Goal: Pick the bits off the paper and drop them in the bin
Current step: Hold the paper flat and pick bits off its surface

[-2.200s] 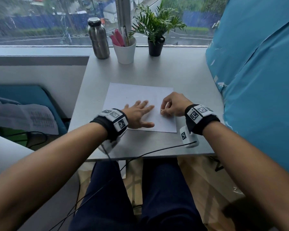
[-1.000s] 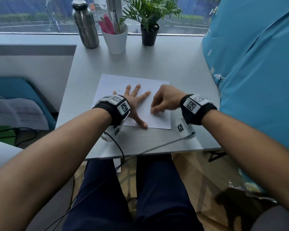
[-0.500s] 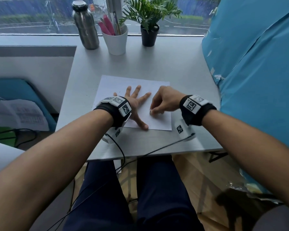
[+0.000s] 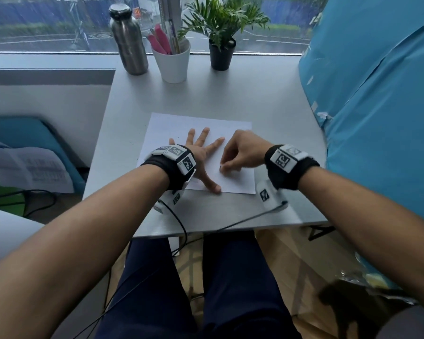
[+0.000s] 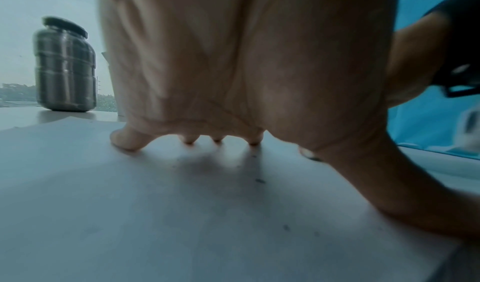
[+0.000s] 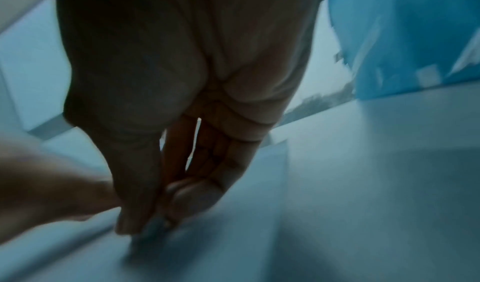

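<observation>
Since half a second ago, little moved: left hand [image 4: 201, 152] stays spread flat on the paper [image 4: 171, 128]; right hand [image 4: 242, 151], grip together, pinches a bit [image 4: 220, 167] near the paper's bench-side edge.

You sit at an office-style desk [image 4: 267, 99] pushed against a wide window [image 4: 47, 23] that looks onto a rainy street. A steel bottle [image 4: 129, 42], a white cup of pens [image 4: 171, 62] and a small potted plant [image 4: 222, 30] line its far edge, a sheet of paper [image 4: 181, 128] lies before you, and blue sheeting [image 4: 382, 118] covers something on your right.
</observation>
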Demonstrator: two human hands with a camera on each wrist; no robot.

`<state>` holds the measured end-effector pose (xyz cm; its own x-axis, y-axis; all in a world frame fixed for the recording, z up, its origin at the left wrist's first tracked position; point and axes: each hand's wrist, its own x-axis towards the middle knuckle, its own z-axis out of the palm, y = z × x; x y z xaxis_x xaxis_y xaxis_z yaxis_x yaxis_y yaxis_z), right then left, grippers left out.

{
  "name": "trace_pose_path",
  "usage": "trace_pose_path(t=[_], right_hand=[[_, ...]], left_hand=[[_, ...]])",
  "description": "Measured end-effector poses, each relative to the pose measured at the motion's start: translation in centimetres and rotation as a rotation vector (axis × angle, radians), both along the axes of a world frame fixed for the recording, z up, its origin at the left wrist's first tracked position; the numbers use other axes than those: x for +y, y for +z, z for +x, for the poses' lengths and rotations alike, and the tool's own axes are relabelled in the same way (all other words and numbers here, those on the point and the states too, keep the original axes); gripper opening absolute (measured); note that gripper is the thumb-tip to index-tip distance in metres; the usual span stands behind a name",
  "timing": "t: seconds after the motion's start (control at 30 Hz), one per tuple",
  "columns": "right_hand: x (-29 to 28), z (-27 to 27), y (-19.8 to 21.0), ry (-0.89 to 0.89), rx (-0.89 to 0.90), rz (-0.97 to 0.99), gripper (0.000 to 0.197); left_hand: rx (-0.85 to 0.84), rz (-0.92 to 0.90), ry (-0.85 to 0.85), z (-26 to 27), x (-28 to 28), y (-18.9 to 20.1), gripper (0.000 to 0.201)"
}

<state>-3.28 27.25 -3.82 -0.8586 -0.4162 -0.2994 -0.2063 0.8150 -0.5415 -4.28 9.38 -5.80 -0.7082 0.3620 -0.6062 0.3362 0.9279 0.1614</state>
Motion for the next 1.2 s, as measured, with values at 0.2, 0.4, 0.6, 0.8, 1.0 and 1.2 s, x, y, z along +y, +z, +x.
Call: trace_pose_path(t=[0.2, 0.4, 0.6, 0.8, 1.0, 1.2], right_hand=[[-0.3, 0.1, 0.1, -0.017, -0.001, 0.002, 0.006], [0.5, -1.3, 0.3, -0.155, 0.034, -0.005, 0.008], [1.0, -2.3, 0.5, -0.207, 0.050, 0.005, 0.010], [-0.1, -1.2, -0.1, -0.083, 0.012, 0.017, 0.010], [-0.6, -1.0, 0.1, -0.055, -0.004, 0.006, 0.009], [0.2, -2.3, 0.2, -0.148, 0.030, -0.009, 0.008]], left_hand=[[0.006, 0.007, 0.009, -0.1, -0.1, -0.2, 0.152], [0.002, -0.003, 0.013, 0.0, 0.2, -0.1, 0.152], [-0.007, -0.021, 0.002, -0.1, 0.2, 0.1, 0.152], [-0.015, -0.030, 0.006, -0.1, 0.4, 0.2, 0.154], [-0.012, -0.009, 0.016, 0.0, 0.4, 0.3, 0.158], [0.008, 0.009, 0.035, 0.2, 0.2, 0.1, 0.163]])
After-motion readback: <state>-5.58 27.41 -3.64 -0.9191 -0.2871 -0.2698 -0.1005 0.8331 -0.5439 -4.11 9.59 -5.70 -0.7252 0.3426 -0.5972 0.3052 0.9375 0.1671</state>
